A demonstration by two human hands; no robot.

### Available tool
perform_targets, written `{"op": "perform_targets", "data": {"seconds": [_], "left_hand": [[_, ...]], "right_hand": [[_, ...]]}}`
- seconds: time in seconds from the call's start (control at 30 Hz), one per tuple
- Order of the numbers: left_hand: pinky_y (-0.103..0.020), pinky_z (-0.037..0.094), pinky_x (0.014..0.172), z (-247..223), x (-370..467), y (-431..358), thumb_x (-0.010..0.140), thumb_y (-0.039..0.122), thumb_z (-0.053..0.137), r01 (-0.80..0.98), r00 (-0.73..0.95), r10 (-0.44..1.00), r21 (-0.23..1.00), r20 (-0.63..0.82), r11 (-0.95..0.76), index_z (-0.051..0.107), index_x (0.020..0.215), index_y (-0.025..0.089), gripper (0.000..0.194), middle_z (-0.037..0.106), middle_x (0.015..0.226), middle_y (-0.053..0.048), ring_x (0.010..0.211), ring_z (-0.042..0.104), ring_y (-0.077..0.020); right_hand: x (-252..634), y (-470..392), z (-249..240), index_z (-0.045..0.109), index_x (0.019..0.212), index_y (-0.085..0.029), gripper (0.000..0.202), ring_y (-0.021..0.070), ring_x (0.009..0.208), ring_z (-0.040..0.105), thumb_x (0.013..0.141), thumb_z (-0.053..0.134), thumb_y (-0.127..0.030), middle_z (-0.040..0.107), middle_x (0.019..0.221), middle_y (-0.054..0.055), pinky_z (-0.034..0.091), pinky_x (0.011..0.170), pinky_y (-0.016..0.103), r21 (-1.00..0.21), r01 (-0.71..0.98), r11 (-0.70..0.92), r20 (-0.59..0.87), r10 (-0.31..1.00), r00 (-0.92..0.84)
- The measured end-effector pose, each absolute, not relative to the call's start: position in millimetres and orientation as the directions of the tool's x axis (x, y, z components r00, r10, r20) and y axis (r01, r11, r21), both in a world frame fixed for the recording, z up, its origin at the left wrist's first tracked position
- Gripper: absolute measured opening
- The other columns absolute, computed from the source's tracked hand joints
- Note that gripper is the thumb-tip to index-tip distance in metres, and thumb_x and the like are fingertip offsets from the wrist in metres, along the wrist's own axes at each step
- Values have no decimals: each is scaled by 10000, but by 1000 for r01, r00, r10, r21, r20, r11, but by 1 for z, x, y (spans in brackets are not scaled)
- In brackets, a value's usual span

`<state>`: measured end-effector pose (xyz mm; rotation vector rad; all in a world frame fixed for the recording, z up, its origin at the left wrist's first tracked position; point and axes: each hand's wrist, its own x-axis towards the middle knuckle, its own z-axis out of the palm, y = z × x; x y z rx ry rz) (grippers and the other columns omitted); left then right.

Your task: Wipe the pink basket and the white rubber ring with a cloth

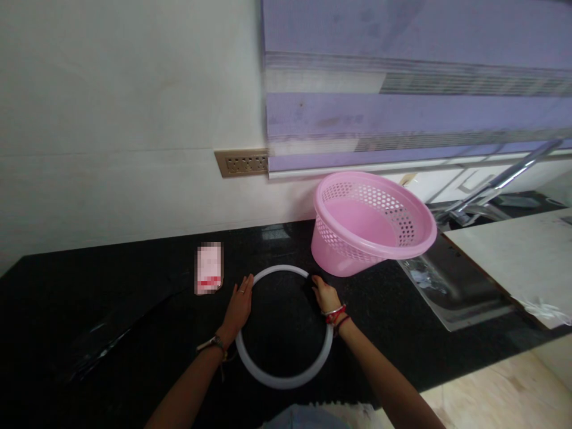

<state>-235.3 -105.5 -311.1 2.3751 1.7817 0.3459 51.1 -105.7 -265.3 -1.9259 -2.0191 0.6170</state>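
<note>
A thin white ring [286,382] is on the black countertop in front of me. My left hand [240,307] is at its upper left side, fingers close together along the rim and covering part of it; the thumb is hidden. At the upper right of the ring, my right hand [326,295] has its fingers bent around the rim, with a dark patch beside the fingertips that I cannot make out. Just beyond the right hand stands a pink plastic basket [339,267] with a perforated upper wall. A pink and white packet [209,268], blurred out, lies beyond the left hand.
A steel sink [460,313] with a chrome faucet [513,176] is at right, partly covered by a pale board [513,250]. Shiny black plastic [102,351] lies on the countertop [147,268] at left. A socket panel [243,163] and purple blind [402,36] are behind.
</note>
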Motion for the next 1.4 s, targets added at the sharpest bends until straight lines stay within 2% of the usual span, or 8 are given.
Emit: {"op": "perform_targets", "data": {"seconds": [0.17, 0.33, 0.5, 0.63, 0.8, 0.97, 1.17, 1.4], "left_hand": [[-463, 316, 1012, -315, -236, -104, 820, 25, 213, 922, 270, 959, 265, 81, -282, 251, 1360, 131, 552, 383, 1372, -125, 1282, 310, -206], [-451, 303, 1024, -315, -236, -105, 795, -1, 211, 925, 282, 957, 244, 71, -290, 250, 1361, 129, 582, 363, 1387, -113, 1289, 295, -199], [-440, 309, 1022, -313, -235, -105, 790, -7, 203, 934, 268, 961, 229, 61, -275, 258, 1357, 124, 584, 367, 1385, -107, 1287, 302, -197], [-441, 306, 1024, -311, -234, -105, 785, -7, 213, 929, 274, 959, 237, 67, -283, 250, 1363, 138, 597, 365, 1387, -105, 1286, 304, -195], [-437, 307, 1026, -308, -233, -105, 785, -6, 216, 930, 276, 960, 237, 50, -280, 251, 1363, 134, 596, 353, 1394, -102, 1292, 291, -194], [-428, 307, 1031, -306, -231, -105, 759, -31, 218, 934, 277, 959, 217, 59, -284, 251, 1364, 146, 632, 364, 1389, -93, 1289, 295, -185], [-439, 306, 1029, -309, -231, -103, 777, -17, 218, 933, 276, 959, 222, 69, -284, 266, 1360, 154, 609, 373, 1383, -96, 1280, 315, -190], [-441, 315, 1021, -311, -231, -100, 763, -27, 217, 929, 274, 959, 240, 66, -282, 261, 1360, 143, 622, 370, 1384, -102, 1285, 304, -191]], "right_hand": [[61, -108, -265, 513, 1138, -100, 319, 191, 985, 587, 834, 418, -101, 589, 1115, 133, 475, 851, 303, -470, 876, 107, -95, 981, -171], [63, -99, -256, 510, 1150, -78, 339, 191, 1016, 569, 819, 442, -84, 578, 1131, 136, 455, 883, 296, -446, 887, 122, -162, 963, -214], [72, -101, -252, 539, 1114, -92, 299, 180, 1030, 560, 834, 435, -118, 586, 1111, 125, 449, 897, 287, -451, 871, 193, -146, 947, -285], [71, -97, -253, 536, 1113, -75, 314, 195, 1108, 506, 816, 433, -72, 573, 1133, 136, 411, 954, 313, -441, 868, 229, -124, 942, -312], [75, -95, -254, 542, 1098, -103, 300, 190, 1081, 528, 815, 443, -90, 596, 1098, 120, 410, 960, 362, -457, 842, 288, -109, 921, -374], [71, -90, -253, 533, 1113, -104, 336, 184, 1079, 530, 799, 432, -43, 583, 1129, 119, 325, 1031, 388, -434, 848, 304, -109, 917, -384], [82, -100, -253, 537, 1137, -106, 325, 194, 1135, 484, 830, 431, -117, 579, 1138, 114, 359, 1011, 373, -421, 867, 266, -139, 926, -352], [73, -97, -253, 524, 1146, -77, 354, 202, 1122, 495, 797, 466, -63, 572, 1144, 126, 378, 995, 355, -378, 894, 242, -149, 937, -316]]}}
